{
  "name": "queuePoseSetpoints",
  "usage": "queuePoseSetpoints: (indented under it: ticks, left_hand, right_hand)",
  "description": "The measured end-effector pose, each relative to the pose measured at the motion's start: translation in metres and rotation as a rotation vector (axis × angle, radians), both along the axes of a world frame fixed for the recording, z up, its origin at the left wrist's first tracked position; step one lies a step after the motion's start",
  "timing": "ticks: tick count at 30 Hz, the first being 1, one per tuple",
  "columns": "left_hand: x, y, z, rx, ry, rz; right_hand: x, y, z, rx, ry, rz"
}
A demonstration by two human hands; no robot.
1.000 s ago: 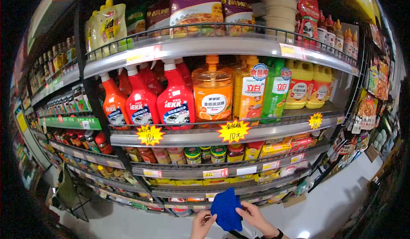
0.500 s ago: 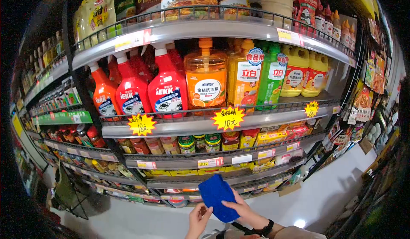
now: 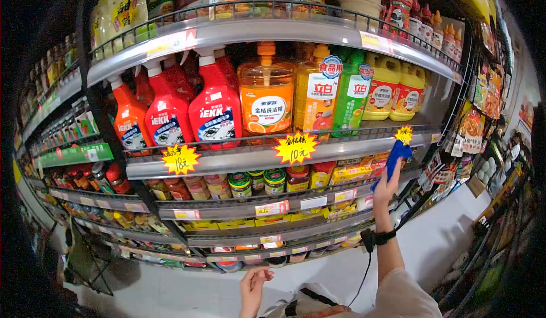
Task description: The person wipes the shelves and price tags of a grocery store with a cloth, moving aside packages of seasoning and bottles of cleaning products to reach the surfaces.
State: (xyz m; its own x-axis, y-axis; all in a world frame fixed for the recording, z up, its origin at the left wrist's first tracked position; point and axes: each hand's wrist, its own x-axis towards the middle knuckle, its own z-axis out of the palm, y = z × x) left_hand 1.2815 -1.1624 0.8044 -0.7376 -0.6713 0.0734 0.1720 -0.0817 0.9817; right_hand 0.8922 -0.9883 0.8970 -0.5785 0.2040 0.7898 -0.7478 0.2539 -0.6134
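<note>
My right hand (image 3: 387, 188) is raised to the right side of the shelving, its fingers closed on a blue cloth (image 3: 397, 157). The folded cloth lies against the front edge of the shelf (image 3: 352, 147) that carries the cleaning bottles, just under a yellow starburst price tag (image 3: 404, 136). Low in the middle, my left hand (image 3: 254, 286) is held over the floor with loosely bent fingers apart and nothing in them. Above the cloth stand yellow jugs (image 3: 408, 93) and a green bottle (image 3: 354, 96).
Red spray bottles (image 3: 215, 107) and an orange pump bottle (image 3: 266, 99) stand along the same shelf. Jars (image 3: 240, 185) and boxes (image 3: 350, 174) fill the shelf below. Hanging packets (image 3: 472, 124) line the right side. A cable (image 3: 364, 278) hangs from my right wrist.
My right hand has carried the blue cloth up and right to the shelf edge. My left hand has let go of the cloth and stays low. The view has shifted slightly.
</note>
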Motion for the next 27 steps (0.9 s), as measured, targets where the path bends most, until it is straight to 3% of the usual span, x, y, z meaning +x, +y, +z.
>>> queuePoseSetpoints:
  ticks: [1, 4, 8, 12, 13, 15, 17, 21, 27]
  left_hand:
    - [0.002, -0.001, 0.000, 0.028, -0.015, 0.007]
    - [0.008, -0.004, -0.008, 0.090, -0.010, 0.038]
    - [0.012, -0.004, -0.018, 0.132, 0.022, 0.103]
    - [0.010, -0.002, -0.010, 0.132, -0.016, 0.116]
    - [0.011, -0.003, -0.007, 0.079, -0.025, 0.110]
    - [0.014, -0.004, -0.010, 0.030, -0.041, 0.102]
    - [0.013, -0.009, -0.014, 0.101, 0.009, 0.120]
    - [0.009, -0.010, -0.011, 0.189, 0.026, 0.137]
    - [-0.006, -0.020, -0.016, 0.142, 0.030, 0.148]
  right_hand:
    - [-0.007, -0.005, 0.007, 0.066, 0.026, -0.077]
    - [0.016, -0.051, 0.030, 0.308, 0.119, -0.002]
    - [0.050, -0.111, 0.019, 0.357, 0.250, 0.031]
    - [0.047, -0.104, 0.023, 0.539, 0.320, 0.100]
    - [0.038, -0.092, 0.025, 0.572, 0.374, 0.010]
    - [0.023, -0.071, 0.027, 0.536, 0.304, -0.160]
    - [0.020, -0.072, 0.028, 0.486, 0.222, -0.168]
    - [0.051, -0.120, 0.019, 0.398, 0.330, -0.010]
    - [0.075, -0.124, 0.032, 0.607, 0.443, 0.119]
